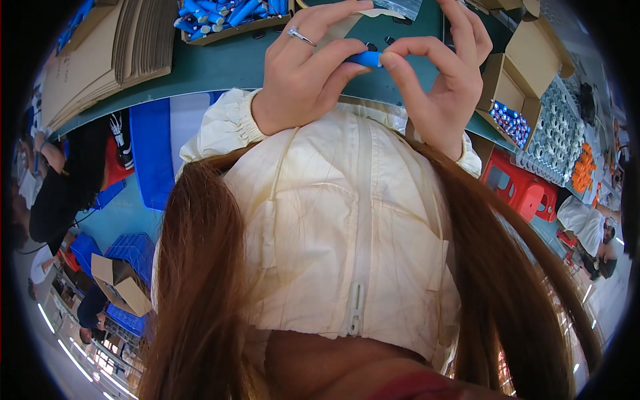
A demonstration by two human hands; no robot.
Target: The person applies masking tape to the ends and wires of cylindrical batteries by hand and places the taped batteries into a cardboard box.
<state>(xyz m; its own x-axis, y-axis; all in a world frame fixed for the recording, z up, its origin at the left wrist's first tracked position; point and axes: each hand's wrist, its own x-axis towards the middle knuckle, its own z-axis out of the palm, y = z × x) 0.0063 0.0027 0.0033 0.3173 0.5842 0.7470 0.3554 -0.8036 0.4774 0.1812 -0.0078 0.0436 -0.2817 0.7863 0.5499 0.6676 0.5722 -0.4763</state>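
Note:
A small blue cylindrical battery lies crosswise between my hands, just above the green table. My left hand, with a ring on one finger, pinches its left part between thumb and index finger. At its pale right end, the thumb and index finger of my right hand close together; whether they also hold a tiny piece there, I cannot tell. The other right fingers are raised. Small black pieces lie on the table just beyond the battery.
Beyond my left hand stands a cardboard box of similar blue batteries. Stacked flat cardboard lies at left. At right are an open carton with small blue-and-red pieces, clear plastic trays and a red stool. A blue bin stands below the table edge.

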